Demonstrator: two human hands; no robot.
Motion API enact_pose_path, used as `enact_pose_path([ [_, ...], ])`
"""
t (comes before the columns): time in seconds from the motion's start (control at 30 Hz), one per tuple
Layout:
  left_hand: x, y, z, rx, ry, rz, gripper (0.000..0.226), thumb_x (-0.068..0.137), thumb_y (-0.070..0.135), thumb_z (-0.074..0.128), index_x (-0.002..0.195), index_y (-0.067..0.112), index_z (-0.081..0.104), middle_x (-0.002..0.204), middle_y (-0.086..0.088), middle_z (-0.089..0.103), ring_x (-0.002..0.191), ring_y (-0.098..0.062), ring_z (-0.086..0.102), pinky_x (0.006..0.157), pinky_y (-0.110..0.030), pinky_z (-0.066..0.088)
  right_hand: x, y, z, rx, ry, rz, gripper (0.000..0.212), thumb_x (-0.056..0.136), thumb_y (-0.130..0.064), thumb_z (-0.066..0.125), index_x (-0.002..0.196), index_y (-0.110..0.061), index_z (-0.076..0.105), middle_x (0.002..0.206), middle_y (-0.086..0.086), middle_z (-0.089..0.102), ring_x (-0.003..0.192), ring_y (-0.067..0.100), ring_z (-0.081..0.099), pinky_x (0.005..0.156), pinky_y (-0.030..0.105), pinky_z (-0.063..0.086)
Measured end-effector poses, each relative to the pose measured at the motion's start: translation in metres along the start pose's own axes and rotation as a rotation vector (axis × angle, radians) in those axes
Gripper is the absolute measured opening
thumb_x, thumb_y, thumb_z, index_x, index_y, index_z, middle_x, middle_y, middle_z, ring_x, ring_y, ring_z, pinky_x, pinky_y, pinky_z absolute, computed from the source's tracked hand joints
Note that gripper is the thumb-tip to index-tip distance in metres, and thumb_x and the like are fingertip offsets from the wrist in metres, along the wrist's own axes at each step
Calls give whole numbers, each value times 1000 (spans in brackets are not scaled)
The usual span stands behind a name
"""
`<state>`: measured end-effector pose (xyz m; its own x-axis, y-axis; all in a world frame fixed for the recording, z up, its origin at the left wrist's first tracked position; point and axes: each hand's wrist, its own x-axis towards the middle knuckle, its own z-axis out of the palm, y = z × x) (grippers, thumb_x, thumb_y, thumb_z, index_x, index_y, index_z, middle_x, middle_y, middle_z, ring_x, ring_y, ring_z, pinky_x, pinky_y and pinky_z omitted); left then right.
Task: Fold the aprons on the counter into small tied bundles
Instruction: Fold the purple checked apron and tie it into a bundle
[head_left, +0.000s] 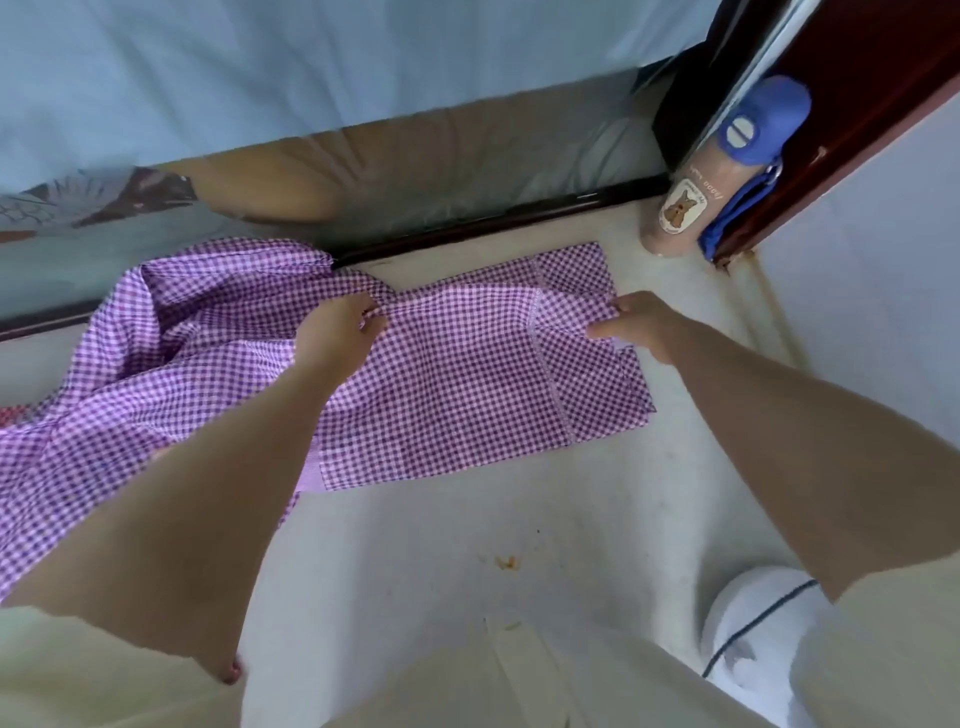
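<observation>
free: bare counter (467, 530) in front | blocked: bottle (685, 208) far right

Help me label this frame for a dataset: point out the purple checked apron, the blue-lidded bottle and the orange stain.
purple checked apron (457, 395): head view, its flat folded middle.
blue-lidded bottle (680, 205): head view, its dog label.
orange stain (506, 561): head view, its middle.

One apron (467, 374) — purple check — on one worktop (467, 530). Two hands: left hand (337, 332), right hand (639, 325). One bottle (685, 208), one blue cap (763, 119), one red scrap (10, 415) of cloth at the edge
</observation>
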<state>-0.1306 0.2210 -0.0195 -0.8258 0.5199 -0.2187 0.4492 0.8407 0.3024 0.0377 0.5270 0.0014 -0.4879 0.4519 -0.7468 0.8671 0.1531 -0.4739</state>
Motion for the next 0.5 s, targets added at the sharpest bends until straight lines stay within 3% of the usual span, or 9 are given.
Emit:
enact_pose_path([
  [0.07,10,-3,8,25,-24,-11,27,99,31,51,95,6,60,93,-18,66,88,-37,60,60,-34,35,17,3,6,-71,103,-45,31,85,-10,70,108,9,63,112,27,64,103,37,63,92,41,51],
  [0.1,18,-4,11,29,-25,-19,28,99,32,50,93,6,58,92,-19,66,88,-38,60,60,-34,34,27,0,6,-72,176,-91,20,87,-13,67,92,6,65,94,25,65,91,35,63,81,40,51],
  [0.17,28,-5,14,36,-3,-31,29,100,33,49,87,8,54,88,-21,65,86,-40,61,59,-36,35,42,-9,2,-30,315,-197,36,92,-23,59,61,-8,47,62,10,48,65,23,49,63,33,34],
  [0.23,40,-8,19,26,9,-50,32,100,35,48,88,6,55,87,-22,65,85,-42,61,60,-38,37,56,-19,-1,33,421,-262,48,99,-33,49,56,-15,36,56,3,37,55,15,36,61,31,27],
  [0.3,48,-11,25,22,8,-61,33,99,37,48,98,5,60,91,-21,68,86,-42,62,61,-38,38,70,-26,0,161,432,-292,48,102,-43,39,64,-15,46,64,2,49,60,13,45,67,30,37],
  [0.37,54,-11,31,14,2,-76,32,99,36,49,110,9,64,96,-16,70,88,-39,63,61,-36,40,85,-27,6,173,348,-219,49,95,-59,40,110,-17,59,113,8,62,105,22,57,96,41,42],
  [0.4,55,-10,33,17,2,-77,32,98,35,50,113,11,64,97,-15,70,88,-38,64,61,-35,40,88,-25,8,47,310,-152,58,91,-62,46,132,-21,48,136,9,50,125,30,44,107,47,34],
  [0.43,57,-10,35,25,1,-71,31,98,35,50,115,12,64,97,-15,70,87,-38,64,60,-34,40,93,-20,10,-138,282,-119,64,89,-59,53,139,-22,40,144,9,42,133,34,34,110,49,27],
  [0.5,57,-10,37,28,0,-68,31,99,33,50,116,11,64,95,-16,70,85,-38,64,58,-33,38,100,-12,9,-466,342,-161,52,87,-49,61,125,-15,50,131,10,50,126,32,37,104,45,28],
])
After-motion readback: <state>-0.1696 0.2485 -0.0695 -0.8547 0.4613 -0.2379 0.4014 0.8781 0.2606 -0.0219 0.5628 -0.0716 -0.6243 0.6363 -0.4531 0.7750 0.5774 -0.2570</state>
